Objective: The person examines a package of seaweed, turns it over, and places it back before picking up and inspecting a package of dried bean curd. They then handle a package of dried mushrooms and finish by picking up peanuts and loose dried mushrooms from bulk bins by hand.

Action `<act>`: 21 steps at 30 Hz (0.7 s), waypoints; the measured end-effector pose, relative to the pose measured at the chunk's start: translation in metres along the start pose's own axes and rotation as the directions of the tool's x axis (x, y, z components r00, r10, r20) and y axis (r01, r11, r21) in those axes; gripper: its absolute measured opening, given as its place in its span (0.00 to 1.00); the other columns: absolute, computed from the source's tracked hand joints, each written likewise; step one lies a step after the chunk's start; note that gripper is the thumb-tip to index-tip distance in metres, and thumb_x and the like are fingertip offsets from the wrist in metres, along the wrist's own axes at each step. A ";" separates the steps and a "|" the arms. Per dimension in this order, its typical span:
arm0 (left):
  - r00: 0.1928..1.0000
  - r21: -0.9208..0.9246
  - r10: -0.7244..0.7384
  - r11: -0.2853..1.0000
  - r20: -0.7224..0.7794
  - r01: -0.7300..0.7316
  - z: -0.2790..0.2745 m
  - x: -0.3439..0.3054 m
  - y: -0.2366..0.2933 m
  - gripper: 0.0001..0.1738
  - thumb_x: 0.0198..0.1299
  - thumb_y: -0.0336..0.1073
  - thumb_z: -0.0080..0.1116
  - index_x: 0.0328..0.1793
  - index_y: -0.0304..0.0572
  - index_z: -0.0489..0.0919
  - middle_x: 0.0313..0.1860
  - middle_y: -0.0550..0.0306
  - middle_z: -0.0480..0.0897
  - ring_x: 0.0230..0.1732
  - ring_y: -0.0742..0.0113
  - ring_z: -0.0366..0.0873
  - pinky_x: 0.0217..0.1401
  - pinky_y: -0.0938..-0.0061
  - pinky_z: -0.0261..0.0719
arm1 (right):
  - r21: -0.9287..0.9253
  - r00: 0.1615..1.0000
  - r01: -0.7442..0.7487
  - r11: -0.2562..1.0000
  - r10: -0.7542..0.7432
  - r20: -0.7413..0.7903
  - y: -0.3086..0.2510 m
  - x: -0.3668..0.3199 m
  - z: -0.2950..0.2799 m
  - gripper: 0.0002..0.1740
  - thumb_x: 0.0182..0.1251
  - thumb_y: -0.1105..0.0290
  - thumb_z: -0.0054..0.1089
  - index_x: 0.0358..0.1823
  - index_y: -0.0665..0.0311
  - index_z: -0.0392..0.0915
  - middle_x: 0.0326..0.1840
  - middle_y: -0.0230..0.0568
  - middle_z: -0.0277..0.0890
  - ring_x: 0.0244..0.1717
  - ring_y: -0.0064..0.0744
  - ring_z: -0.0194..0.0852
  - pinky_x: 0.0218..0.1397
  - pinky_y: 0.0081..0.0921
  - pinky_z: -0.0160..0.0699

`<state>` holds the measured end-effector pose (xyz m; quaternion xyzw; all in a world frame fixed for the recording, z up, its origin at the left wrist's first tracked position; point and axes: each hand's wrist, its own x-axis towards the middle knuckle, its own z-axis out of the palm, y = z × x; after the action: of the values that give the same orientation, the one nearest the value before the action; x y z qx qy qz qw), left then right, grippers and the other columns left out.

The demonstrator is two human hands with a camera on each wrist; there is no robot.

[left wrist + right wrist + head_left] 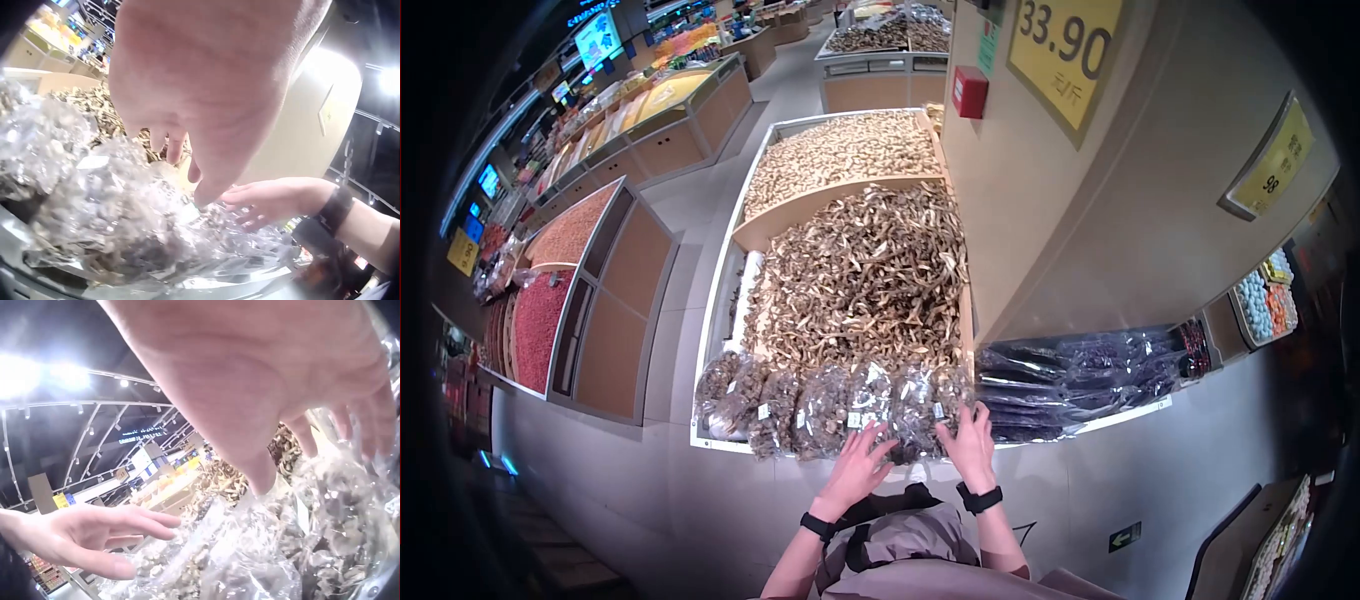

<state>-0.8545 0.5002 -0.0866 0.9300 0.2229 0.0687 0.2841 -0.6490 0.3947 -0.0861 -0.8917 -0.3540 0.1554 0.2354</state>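
Observation:
Clear plastic bags of dried mushrooms (815,415) lie in a row along the front edge of a display bin (730,443). My left hand (862,468) is over the bags near the middle of the row, its fingers extended and spread. At the right end of the row, my right hand (970,447) reaches over a bag (340,515), thumb and fingers apart and fingertips right at the plastic. Small white labels show on several bags. Loose dried mushrooms (865,275) are heaped behind them.
Dark purple packages (1070,385) lie right of the bags, below a wide pillar (1100,200) with price signs. A wooden divider (840,200) separates the mushrooms from a paler heap (840,150). Another bin (600,300) stands left across the aisle.

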 end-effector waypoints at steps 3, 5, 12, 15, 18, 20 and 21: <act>0.979 0.065 -0.138 0.987 -0.147 0.149 -0.013 -0.026 -0.036 0.29 0.58 0.40 0.66 0.67 0.51 0.73 0.76 0.47 0.61 0.80 0.42 0.51 0.78 0.44 0.54 | 0.090 0.991 0.124 0.988 -0.120 -0.051 -0.002 -0.002 0.024 0.32 0.59 0.57 0.70 0.63 0.61 0.72 0.63 0.59 0.61 0.60 0.59 0.66 0.61 0.48 0.72; 0.954 0.103 -0.225 0.963 -0.199 0.249 -0.024 -0.047 -0.054 0.31 0.58 0.40 0.67 0.68 0.51 0.72 0.77 0.46 0.59 0.80 0.40 0.49 0.78 0.43 0.53 | 0.177 0.976 0.217 0.960 -0.213 -0.042 -0.008 -0.004 0.048 0.33 0.59 0.59 0.70 0.64 0.60 0.70 0.63 0.59 0.61 0.62 0.62 0.64 0.65 0.49 0.69; 0.874 0.009 -0.402 0.907 -0.272 0.420 -0.064 -0.170 -0.137 0.36 0.60 0.42 0.67 0.73 0.46 0.67 0.80 0.43 0.54 0.80 0.38 0.47 0.78 0.45 0.52 | 0.116 0.972 0.173 0.978 -0.150 -0.183 -0.033 -0.030 0.112 0.36 0.64 0.61 0.66 0.70 0.65 0.62 0.70 0.66 0.55 0.71 0.66 0.53 0.74 0.51 0.57; 0.812 -0.104 -0.459 0.885 -0.360 0.454 -0.080 -0.241 -0.182 0.37 0.61 0.38 0.65 0.74 0.40 0.63 0.75 0.40 0.63 0.75 0.38 0.58 0.75 0.51 0.60 | 0.099 0.934 0.215 0.972 -0.175 -0.313 -0.078 -0.044 0.127 0.32 0.68 0.64 0.61 0.69 0.66 0.62 0.72 0.65 0.52 0.72 0.66 0.53 0.74 0.50 0.56; 0.758 -0.342 -0.561 0.821 -0.332 0.458 -0.104 -0.303 -0.202 0.43 0.61 0.35 0.64 0.79 0.41 0.54 0.70 0.38 0.70 0.71 0.41 0.66 0.74 0.54 0.63 | 0.213 0.931 0.272 0.939 -0.201 -0.305 -0.147 -0.063 0.148 0.31 0.68 0.63 0.61 0.68 0.67 0.62 0.72 0.63 0.53 0.72 0.64 0.54 0.74 0.50 0.56; 0.725 -0.391 -0.584 0.803 -0.364 0.450 -0.121 -0.332 -0.199 0.48 0.62 0.32 0.62 0.82 0.40 0.45 0.66 0.38 0.74 0.65 0.44 0.73 0.69 0.55 0.68 | 0.283 0.927 0.319 0.905 -0.236 -0.290 -0.183 -0.069 0.181 0.32 0.67 0.61 0.64 0.67 0.65 0.63 0.69 0.60 0.57 0.70 0.62 0.57 0.73 0.46 0.58; 0.660 -0.515 -0.650 0.739 -0.376 0.434 -0.127 -0.347 -0.199 0.48 0.63 0.31 0.61 0.82 0.41 0.44 0.66 0.39 0.75 0.63 0.46 0.75 0.67 0.57 0.71 | 0.318 0.926 0.330 0.889 -0.240 -0.291 -0.200 -0.071 0.200 0.32 0.66 0.60 0.64 0.67 0.65 0.64 0.67 0.60 0.59 0.69 0.60 0.58 0.73 0.44 0.59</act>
<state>-1.2709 0.5527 -0.0931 0.6859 0.5472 0.2761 0.3924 -0.8994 0.5342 -0.1408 -0.7832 -0.4156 0.0704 0.4571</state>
